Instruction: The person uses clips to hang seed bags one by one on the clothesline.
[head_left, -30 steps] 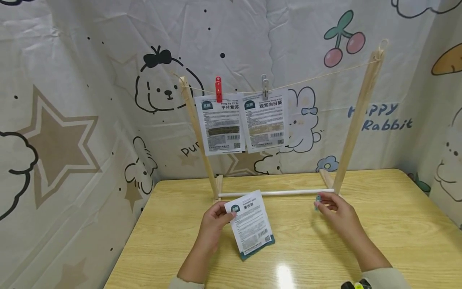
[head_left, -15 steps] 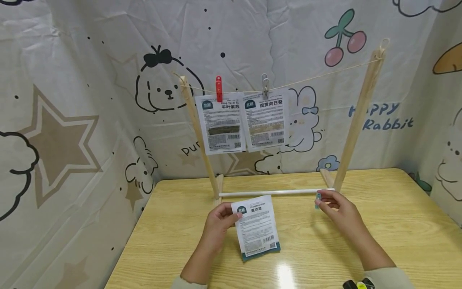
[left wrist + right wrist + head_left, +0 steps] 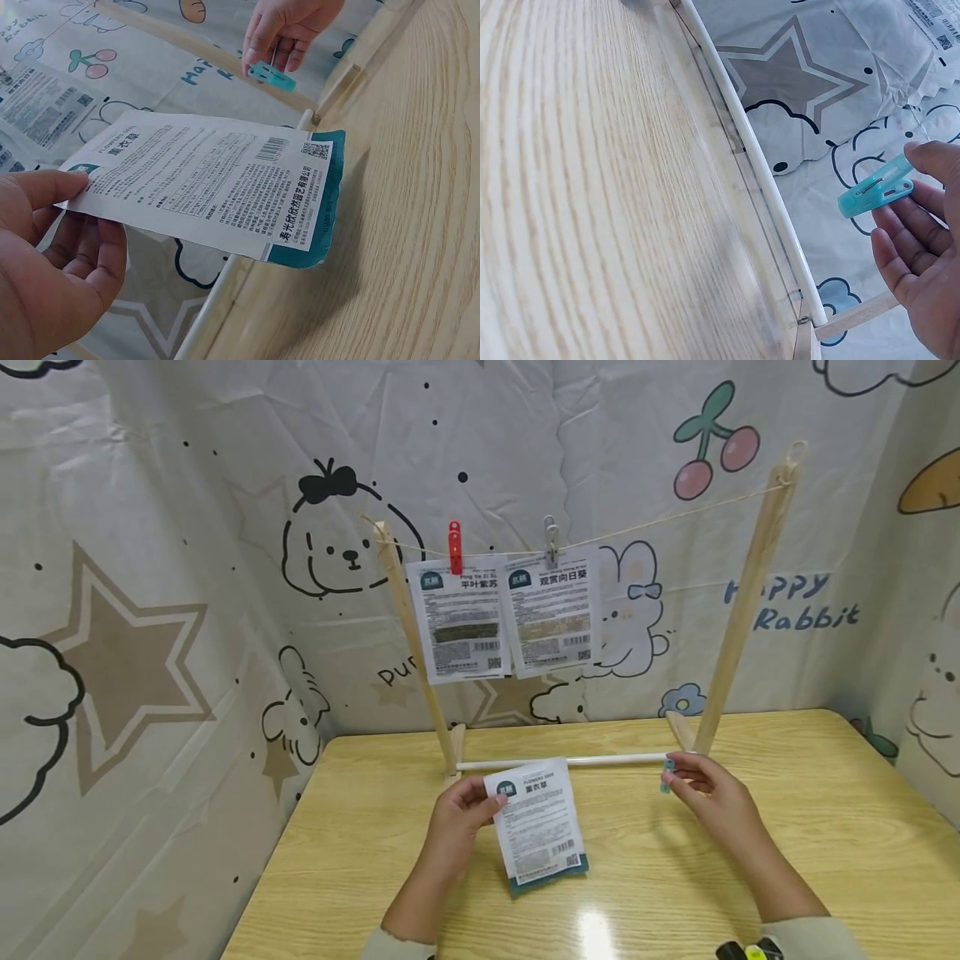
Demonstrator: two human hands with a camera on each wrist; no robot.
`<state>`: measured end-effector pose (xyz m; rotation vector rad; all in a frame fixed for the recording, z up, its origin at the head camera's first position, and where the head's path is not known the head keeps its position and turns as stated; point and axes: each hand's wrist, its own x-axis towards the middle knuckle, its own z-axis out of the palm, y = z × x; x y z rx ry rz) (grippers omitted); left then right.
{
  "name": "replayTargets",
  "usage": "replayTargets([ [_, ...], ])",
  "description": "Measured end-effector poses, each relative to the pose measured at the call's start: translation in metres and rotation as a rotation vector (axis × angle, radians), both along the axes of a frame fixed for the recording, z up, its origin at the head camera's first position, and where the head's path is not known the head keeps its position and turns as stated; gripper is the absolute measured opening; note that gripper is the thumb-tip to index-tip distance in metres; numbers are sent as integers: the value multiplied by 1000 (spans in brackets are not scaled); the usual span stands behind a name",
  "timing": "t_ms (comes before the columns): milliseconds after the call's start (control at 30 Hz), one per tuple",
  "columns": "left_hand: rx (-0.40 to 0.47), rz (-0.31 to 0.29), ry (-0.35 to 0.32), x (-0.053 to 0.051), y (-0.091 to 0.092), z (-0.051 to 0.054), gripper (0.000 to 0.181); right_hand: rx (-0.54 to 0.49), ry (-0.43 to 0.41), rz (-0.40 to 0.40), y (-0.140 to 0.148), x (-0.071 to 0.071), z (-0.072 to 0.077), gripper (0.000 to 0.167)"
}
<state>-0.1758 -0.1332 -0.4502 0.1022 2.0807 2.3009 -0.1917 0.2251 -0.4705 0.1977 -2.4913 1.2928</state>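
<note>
My left hand pinches a seed packet by its upper left corner, thumb on the printed white side. The left wrist view shows the packet with its teal bottom edge above the table. Farther right, my right hand holds a teal clothespin between thumb and fingers, its handles apart and its jaws together. Behind the hands, two more seed packets hang from a string. A red clothespin is on the left packet, and a grey clothespin is on the right packet.
The string runs between a left wooden post and a taller-looking right wooden post. A white rod joins their feet on the wooden table. A printed cloth hangs behind. Something black and yellow shows at the bottom edge.
My left hand has moved right with the seed packet, which has turned more upright. My right hand has shifted slightly right, still holding the teal clothespin.
</note>
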Motion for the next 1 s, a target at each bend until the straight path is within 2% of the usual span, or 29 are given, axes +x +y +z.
replayTargets([
  [267,10,6,0,-1,4,3,31,6,-15,-10,2,1,0,41],
  [600,-4,3,-11,-2,8,11,31,18,-18,-4,3,3,8,41],
  [1000,-27,-3,21,-3,14,18,29,14,9,18,2,2,11,40],
])
